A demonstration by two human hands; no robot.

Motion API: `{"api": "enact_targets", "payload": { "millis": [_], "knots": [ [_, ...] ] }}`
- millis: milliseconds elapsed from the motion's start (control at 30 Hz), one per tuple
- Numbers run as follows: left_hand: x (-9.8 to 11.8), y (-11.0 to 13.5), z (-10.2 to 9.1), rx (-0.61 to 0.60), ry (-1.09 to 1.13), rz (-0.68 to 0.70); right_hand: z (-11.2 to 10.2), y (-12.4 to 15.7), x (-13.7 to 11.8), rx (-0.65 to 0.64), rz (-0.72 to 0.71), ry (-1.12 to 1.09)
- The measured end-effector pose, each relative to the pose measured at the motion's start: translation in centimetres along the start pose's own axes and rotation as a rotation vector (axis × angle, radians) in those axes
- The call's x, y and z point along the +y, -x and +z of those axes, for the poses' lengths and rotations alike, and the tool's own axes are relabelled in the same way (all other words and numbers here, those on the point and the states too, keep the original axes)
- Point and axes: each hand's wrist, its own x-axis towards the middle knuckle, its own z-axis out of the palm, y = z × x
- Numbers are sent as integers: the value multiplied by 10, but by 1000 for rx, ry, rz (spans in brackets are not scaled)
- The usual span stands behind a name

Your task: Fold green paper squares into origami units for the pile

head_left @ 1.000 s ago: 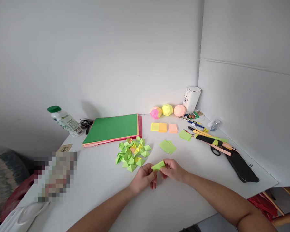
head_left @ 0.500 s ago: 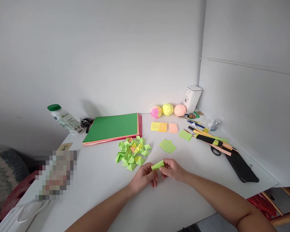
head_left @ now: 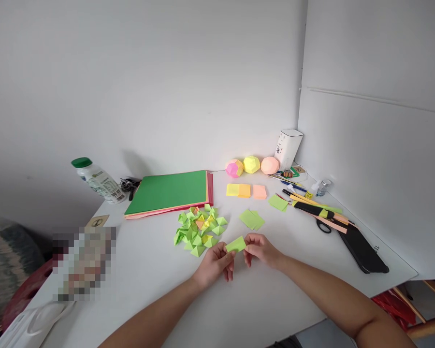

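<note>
Between my two hands is a small green piece of paper [head_left: 235, 244], held just above the white table. My left hand [head_left: 214, 262] pinches its left end, thumb on top. At the right end, my right hand [head_left: 260, 249] grips the edge between thumb and fingers. Left of the hands lies a heap of folded paper pieces [head_left: 195, 232], mostly green with a few yellow and orange ones. Flat green paper squares [head_left: 252, 219] rest just beyond my hands, and another small green stack [head_left: 278, 203] sits farther right.
Yellow and orange sticky notes [head_left: 238, 190] and pink ones [head_left: 260, 192] lie behind. Three paper balls [head_left: 252, 164] stand by the wall near a white box [head_left: 289, 147]. A stack of coloured sheets [head_left: 170, 191], a bottle [head_left: 99, 181], a cutter [head_left: 311, 210] and a black phone-like object [head_left: 362, 249] surround the work area.
The green paper has turned from a narrow folded strip to a wider, flatter face towards me. My right hand has shifted slightly up and away; the left has barely moved.
</note>
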Motion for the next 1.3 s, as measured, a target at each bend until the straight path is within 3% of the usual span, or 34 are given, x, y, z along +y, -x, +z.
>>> {"api": "enact_targets", "payload": {
  "millis": [267, 433, 533, 633, 800, 933, 1167, 1300],
  "knots": [
    [1, 0, 0, 2, 28, -2, -1, 1, 1, 21, -83, 29],
    [2, 0, 1, 2, 32, -4, 2, 7, 3, 172, -444, 324],
    [1, 0, 0, -17, 23, -4, 1, 8, 3, 153, -640, 595],
    [1, 0, -2, -57, 16, 6, -1, 6, 4, 104, -699, 742],
    [2, 1, -3, -114, -2, 11, -6, 1, 6, 49, -677, 721],
    [1, 1, -3, -111, 2, 14, -5, 2, 4, 51, -571, 602],
    [4, 1, -1, -56, -43, 28, -2, 1, 3, 21, -293, 216],
    [6, 2, 1, 15, -18, 33, -2, 0, 1, 12, -231, 160]
  ]
}}
